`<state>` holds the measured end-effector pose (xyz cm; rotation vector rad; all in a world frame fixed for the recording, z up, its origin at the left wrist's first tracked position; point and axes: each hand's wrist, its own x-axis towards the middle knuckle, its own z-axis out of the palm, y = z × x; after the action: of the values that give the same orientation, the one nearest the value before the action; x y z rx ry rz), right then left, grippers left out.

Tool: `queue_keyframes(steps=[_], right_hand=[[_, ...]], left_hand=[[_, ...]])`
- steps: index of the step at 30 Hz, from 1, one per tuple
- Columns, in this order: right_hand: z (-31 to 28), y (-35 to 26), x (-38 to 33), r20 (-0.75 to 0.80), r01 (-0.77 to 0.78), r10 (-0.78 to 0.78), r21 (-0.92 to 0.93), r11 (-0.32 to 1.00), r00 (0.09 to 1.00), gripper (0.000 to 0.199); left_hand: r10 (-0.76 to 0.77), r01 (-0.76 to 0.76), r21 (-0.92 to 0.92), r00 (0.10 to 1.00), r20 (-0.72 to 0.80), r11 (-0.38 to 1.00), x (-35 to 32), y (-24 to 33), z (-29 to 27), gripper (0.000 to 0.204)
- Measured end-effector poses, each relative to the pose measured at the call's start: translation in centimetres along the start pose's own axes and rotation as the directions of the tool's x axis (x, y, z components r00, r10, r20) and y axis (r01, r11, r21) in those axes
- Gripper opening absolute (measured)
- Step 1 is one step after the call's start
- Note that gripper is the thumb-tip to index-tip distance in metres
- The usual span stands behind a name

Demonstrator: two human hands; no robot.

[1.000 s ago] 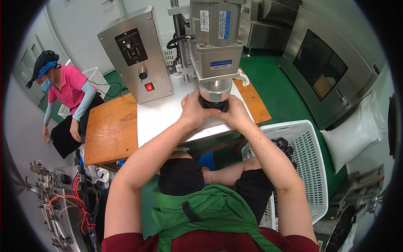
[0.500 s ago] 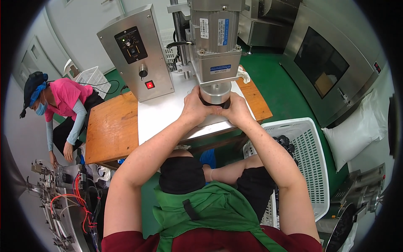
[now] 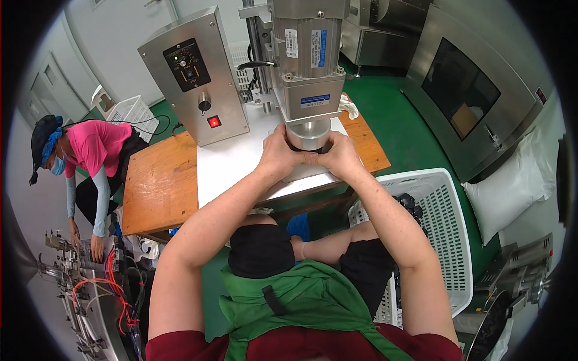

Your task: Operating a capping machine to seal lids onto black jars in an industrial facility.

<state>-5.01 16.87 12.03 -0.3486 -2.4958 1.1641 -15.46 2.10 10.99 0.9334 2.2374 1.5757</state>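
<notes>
1. Both hands are up at the machine head [image 3: 307, 54], pressed close together around a small dark round part [image 3: 308, 146] that sits right under the shiny metal cylinder [image 3: 308, 129] at the head's lower end.
2. The left hand [image 3: 283, 153] wraps the part from its left, fingers curled tight against it.
3. The right hand [image 3: 341, 155] closes on it from the right; the fingertips of the two hands meet in front of the part, so little of it shows.
4. The part is over the white base plate [image 3: 232, 162], near that plate's front right corner.
5. The plate lies across the wooden table [image 3: 158, 186], covering its middle and leaving bare wood at the left and right ends.
6. A steel control box [image 3: 194, 75] with a red lit switch stands on the plate, toward its back left.
7. A white slatted basket [image 3: 445, 234] holding dark pieces sits on the green floor by the person's right arm.
8. Past the table's left end, another person in a pink top [image 3: 90, 150] bends over a wired rack [image 3: 90, 295].
</notes>
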Motion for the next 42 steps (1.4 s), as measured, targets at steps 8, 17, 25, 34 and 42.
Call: queue_keyframes(steps=[8, 17, 25, 34, 42], right_hand=[[0.2, 0.5, 0.2, 0.016, -0.014, 0.014, 0.044, 0.999, 1.0, 0.053], [-0.1, 0.9, 0.5, 0.082, -0.032, 0.03, 0.025, 0.999, 0.996, 0.053], [-3.0, -1.0, -6.3, 0.162, 0.218, -0.256, 0.221, 0.951, 0.953, 0.091], [-5.6, 1.1, -17.1, 0.041, 0.244, -0.243, -0.027, 0.969, 0.969, 0.08], [-13.0, 18.6, -19.9, -0.358, -0.347, 0.266, -0.185, 0.919, 0.895, 0.073]], left_hand=[[0.023, -0.024, 0.067, 1.0, 0.013, 0.997, 0.5, -0.8, -0.1, 0.094], [0.03, -0.032, 0.087, 0.999, 0.028, 0.996, 0.6, -1.5, 0.0, 0.094], [0.105, -0.106, -0.006, 0.991, -0.086, 0.994, -5.5, 0.4, 0.4, 0.095], [0.114, -0.105, -0.047, 0.932, 0.345, 0.993, -13.5, 4.5, 6.1, 0.095], [0.332, -0.438, 0.081, 0.777, 0.536, 0.895, -11.5, 2.0, 11.8, 0.103]])
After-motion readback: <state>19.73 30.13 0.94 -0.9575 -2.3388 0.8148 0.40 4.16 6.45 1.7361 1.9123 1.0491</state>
